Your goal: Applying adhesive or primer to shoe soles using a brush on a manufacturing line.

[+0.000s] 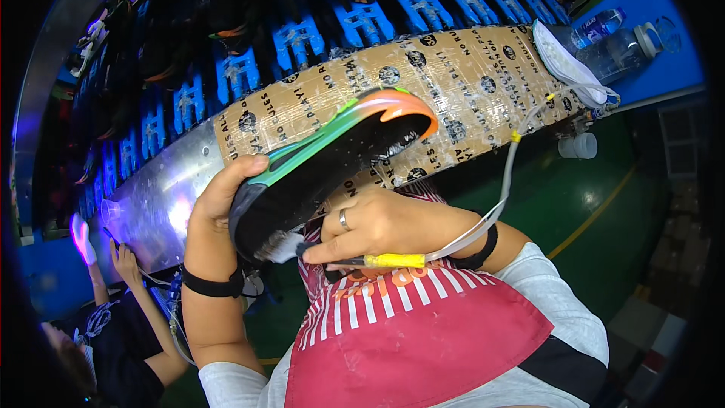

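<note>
My left hand (223, 190) is closed on the near-left end of a shoe sole (332, 162), thumb over its rim. The sole is tilted, its hollow black inner face toward me, with a green side wall turning orange at the far end. Wet-looking whitish streaks show on the black face. My right hand (381, 223), a ring on one finger, pinches a brush (396, 261) with a yellow-wrapped handle. Its white bristles touch the lower edge of the sole's inner face, near my left wrist. A clear tube (507, 174) runs from the handle toward the bench's right end.
Printed brown cardboard (302, 109) covers much of the metal bench (162, 204). Behind it stands a row of blue racks (298, 41). A white insole-shaped piece (566, 60) and clear bottles (619, 53) lie at the right. At lower left, a co-worker's hand (124, 263) holds another brush.
</note>
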`<state>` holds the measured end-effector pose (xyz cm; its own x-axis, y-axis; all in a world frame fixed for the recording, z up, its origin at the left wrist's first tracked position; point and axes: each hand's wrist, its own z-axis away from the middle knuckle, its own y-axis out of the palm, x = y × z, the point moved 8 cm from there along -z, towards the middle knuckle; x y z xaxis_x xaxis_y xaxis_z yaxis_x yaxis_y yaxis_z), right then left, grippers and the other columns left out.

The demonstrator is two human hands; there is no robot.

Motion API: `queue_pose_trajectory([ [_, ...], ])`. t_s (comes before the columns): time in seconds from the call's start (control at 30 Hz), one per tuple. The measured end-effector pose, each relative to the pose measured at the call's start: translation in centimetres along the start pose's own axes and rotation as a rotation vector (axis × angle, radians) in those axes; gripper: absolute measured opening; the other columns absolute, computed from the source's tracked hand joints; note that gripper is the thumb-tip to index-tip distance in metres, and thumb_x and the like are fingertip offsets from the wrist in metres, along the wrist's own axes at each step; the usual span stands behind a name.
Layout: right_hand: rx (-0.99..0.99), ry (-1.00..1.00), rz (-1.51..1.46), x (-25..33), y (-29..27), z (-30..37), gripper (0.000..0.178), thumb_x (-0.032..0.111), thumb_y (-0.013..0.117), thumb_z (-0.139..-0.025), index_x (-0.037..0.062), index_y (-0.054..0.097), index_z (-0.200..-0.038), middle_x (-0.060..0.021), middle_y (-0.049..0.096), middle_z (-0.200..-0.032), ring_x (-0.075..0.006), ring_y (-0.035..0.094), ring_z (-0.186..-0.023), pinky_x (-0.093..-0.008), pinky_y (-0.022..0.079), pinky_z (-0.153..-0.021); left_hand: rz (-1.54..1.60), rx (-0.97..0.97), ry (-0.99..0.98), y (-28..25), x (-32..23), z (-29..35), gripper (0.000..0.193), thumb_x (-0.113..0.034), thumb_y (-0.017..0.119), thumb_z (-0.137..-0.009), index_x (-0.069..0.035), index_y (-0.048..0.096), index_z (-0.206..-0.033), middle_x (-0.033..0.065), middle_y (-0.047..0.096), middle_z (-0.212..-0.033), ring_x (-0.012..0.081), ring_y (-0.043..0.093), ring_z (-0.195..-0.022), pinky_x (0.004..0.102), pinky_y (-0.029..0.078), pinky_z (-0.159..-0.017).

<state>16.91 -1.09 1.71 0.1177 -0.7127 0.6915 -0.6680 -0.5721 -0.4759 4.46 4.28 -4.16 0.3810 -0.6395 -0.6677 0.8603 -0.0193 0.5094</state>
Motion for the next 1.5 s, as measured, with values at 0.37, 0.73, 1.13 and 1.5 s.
queue_pose_trajectory([
  [0.37,0.017,0.011,0.156,-0.5,0.4,1.2,0.029,0.006,0.058,-0.066,0.0083,0.063,-0.095,-0.0059,0.054,-0.066,-0.0223,0.057,-0.062,-0.0317,0.047,-0.053,-0.151,0.033,-0.057,-1.7,0.2,-1.1,0.046,-0.017,0.061,-0.074,0.006,0.052,-0.113,0.0157,0.060,-0.107,0.0219,0.060,-0.093,0.0305,0.047,-0.084],
  [0.73,-0.042,0.030,0.185,-0.8,0.3,2.1,0.028,0.008,0.058,-0.068,0.0093,0.063,-0.095,-0.0042,0.055,-0.067,-0.0205,0.057,-0.064,-0.0315,0.046,-0.050,-0.130,-0.184,0.012,-0.7,-1.1,2.1,0.050,-0.022,0.060,-0.075,0.006,0.050,-0.114,0.0184,0.061,-0.102,0.0255,0.063,-0.086,0.0334,0.051,-0.079],
  [1.13,-0.407,0.484,-0.386,-6.9,-4.2,4.2,0.020,0.011,0.069,-0.072,0.0025,0.067,-0.090,-0.0095,0.066,-0.083,-0.0143,0.062,-0.076,-0.0248,0.047,-0.069,0.055,-0.138,0.001,-0.5,2.5,0.1,0.049,-0.026,0.056,-0.075,0.004,0.051,-0.113,0.0187,0.061,-0.102,0.0272,0.063,-0.085,0.0363,0.051,-0.079],
  [1.5,-0.658,0.388,0.146,-5.1,-7.8,5.2,0.024,0.009,0.069,-0.073,0.0032,0.065,-0.096,-0.0102,0.063,-0.076,-0.0187,0.060,-0.061,-0.0269,0.047,-0.058,0.222,-0.069,0.149,0.6,2.5,-0.2,0.058,-0.036,0.050,-0.075,0.001,0.047,-0.119,0.0185,0.060,-0.105,0.0288,0.062,-0.089,0.0376,0.051,-0.080],
])
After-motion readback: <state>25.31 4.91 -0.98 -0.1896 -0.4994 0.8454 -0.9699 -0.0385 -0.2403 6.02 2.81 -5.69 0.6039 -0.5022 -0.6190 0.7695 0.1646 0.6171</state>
